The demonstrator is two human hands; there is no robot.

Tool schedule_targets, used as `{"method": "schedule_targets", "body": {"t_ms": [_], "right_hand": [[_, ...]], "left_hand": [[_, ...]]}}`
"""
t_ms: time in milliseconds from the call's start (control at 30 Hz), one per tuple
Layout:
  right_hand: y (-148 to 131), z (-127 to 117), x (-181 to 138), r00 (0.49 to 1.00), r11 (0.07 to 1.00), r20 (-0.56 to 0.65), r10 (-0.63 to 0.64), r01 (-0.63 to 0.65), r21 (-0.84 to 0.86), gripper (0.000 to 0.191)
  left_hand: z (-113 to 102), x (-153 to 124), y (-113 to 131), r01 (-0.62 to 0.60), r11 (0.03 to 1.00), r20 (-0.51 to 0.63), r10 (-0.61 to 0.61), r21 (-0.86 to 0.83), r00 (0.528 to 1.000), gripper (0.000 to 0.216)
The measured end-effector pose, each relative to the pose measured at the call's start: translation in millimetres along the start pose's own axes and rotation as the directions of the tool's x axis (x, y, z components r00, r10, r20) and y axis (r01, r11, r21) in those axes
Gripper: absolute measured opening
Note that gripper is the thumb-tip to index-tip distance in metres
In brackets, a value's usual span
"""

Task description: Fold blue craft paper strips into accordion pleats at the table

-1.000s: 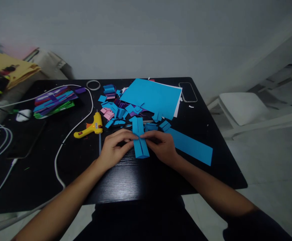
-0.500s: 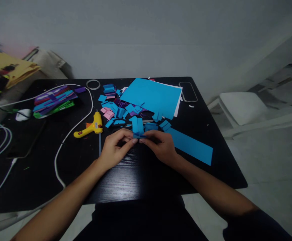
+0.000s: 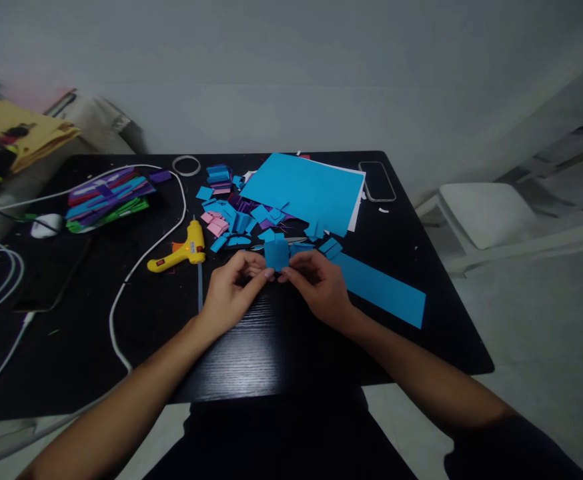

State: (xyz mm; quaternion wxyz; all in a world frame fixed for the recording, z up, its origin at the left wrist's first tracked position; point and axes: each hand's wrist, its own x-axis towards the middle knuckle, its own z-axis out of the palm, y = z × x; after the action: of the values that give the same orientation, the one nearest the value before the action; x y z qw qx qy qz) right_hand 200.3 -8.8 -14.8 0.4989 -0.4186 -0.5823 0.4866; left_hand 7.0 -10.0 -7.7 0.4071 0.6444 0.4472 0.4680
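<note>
Both of my hands meet at the middle of the black table point(image 3: 251, 360). My left hand point(image 3: 229, 293) and my right hand point(image 3: 319, 287) pinch the lower edge of a small folded blue paper piece point(image 3: 276, 254), which now looks like a short doubled square. Just beyond it lies a heap of small folded blue, pink and purple paper pieces point(image 3: 236, 217). A long blue paper strip point(image 3: 384, 289) lies to the right of my right hand.
A yellow glue gun point(image 3: 184, 251) with a white cord point(image 3: 136, 267) lies left of my hands. Behind are a large blue sheet point(image 3: 304, 190), a phone point(image 3: 377, 181), a tape ring point(image 3: 186, 165) and stacked coloured strips point(image 3: 106, 197). A white chair point(image 3: 481, 213) stands right.
The long folded blue strip that lay toward me has been folded up and away in half; it is now a short doubled piece pinched at its near edge.
</note>
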Motion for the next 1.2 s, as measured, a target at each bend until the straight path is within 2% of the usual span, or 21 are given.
{"method": "schedule_targets", "body": {"t_ms": [333, 733, 900, 1067, 1133, 1200], "right_hand": [[1, 2, 0, 0.999, 0.998, -0.019, 0.03, -0.029, 0.051, 0.022], [3, 3, -1, 0.996, 0.996, -0.02, 0.084, -0.083, 0.03, 0.037], [3, 0, 2, 0.981, 0.978, 0.02, 0.192, -0.193, 0.076, 0.045], [1, -4, 8, 0.939, 0.899, 0.081, 0.335, -0.344, 0.272, 0.059], [0, -6, 10, 0.931, 0.888, 0.102, 0.35, -0.364, 0.281, 0.057], [-1, -7, 11, 0.927, 0.886, 0.142, 0.348, -0.374, 0.274, 0.048]], "left_hand": [[4, 1, 2, 0.1, 0.989, -0.014, -0.102, -0.11, 0.995, 0.017], [6, 2, 2, 0.154, 0.952, 0.007, -0.157, -0.265, 0.988, 0.023], [4, 3, 3, 0.221, 0.927, 0.03, -0.223, -0.303, 0.974, 0.031], [-2, 4, 0, 0.249, 0.943, 0.14, -0.222, -0.22, 0.965, 0.026], [-4, 4, -1, 0.223, 0.963, 0.186, -0.194, -0.154, 0.963, 0.018], [-5, 3, -1, 0.171, 0.98, 0.169, -0.152, -0.101, 0.974, 0.01]]}}
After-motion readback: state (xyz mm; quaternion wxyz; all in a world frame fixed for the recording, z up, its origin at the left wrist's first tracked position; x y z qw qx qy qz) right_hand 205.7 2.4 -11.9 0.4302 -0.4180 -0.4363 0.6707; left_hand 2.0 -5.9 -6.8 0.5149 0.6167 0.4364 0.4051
